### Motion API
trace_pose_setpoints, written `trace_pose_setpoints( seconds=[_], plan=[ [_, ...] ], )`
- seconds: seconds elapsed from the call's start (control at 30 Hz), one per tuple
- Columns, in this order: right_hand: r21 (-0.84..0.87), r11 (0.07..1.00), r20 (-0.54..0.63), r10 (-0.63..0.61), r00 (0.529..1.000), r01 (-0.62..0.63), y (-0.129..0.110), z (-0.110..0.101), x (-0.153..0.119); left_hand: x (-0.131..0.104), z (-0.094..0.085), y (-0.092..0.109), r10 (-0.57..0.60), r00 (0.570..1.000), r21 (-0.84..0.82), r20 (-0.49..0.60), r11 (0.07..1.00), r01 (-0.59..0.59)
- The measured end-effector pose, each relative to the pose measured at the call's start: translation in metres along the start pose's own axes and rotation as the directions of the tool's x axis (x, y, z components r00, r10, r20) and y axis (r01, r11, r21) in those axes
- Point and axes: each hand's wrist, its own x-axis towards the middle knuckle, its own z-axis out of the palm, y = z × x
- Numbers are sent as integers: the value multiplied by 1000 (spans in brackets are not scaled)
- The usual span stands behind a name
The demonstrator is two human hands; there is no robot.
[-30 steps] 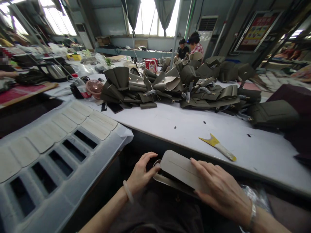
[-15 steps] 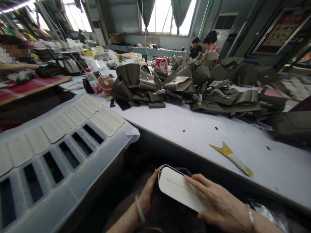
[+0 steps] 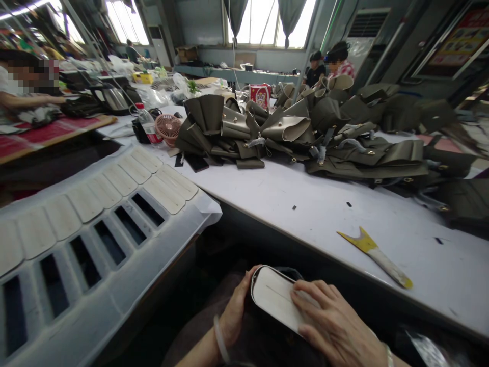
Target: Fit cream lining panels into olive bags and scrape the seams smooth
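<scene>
A white panel (image 3: 271, 293) with rounded corners and a thin line along its middle lies in the upturned end of a dark bag (image 3: 255, 278) over my lap. Much of the bag is hidden in shadow and under my hands. My left hand (image 3: 234, 311) is closed round the bag's left end, its fingers at the rim. Across the panel's right part lies my right hand (image 3: 332, 318), fingers bent over the top and thumb at the near edge. A dark rim shows around the panel's left end.
A yellow, fork-ended scraper (image 3: 376, 257) lies on the white table (image 3: 248, 193). Dark olive bag pieces (image 3: 344, 153) are heaped behind it. At left, a covered board (image 3: 153, 255) carries rows of similar white panels (image 3: 89, 201). A pink fan (image 3: 168, 128) and a bottle (image 3: 147, 125) stand beyond.
My right hand's fingers have shifted from the panel's far edge onto its top face, slightly left. My left hand still holds the bag's end. The view has turned slightly left.
</scene>
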Motion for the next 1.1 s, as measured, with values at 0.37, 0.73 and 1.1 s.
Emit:
trace_pose_setpoints(
  seconds=[0.37, 0.73, 1.1],
  plan=[
    [86, 993, -185, -67, 981, 84, -7, 47, 32, 6, -7, -9, -3, 1000, -83, 21, 997, 5],
    [36, 999, -85, 26, 996, -23, -19, 29, 46, 10, -17, -16, 29, 999, -28, -43, 999, -30],
    [120, 984, -79, 142, 987, -132, -30, 18, 70, 13, -39, -27, 52, 995, 111, -83, 993, -42]
  ],
)
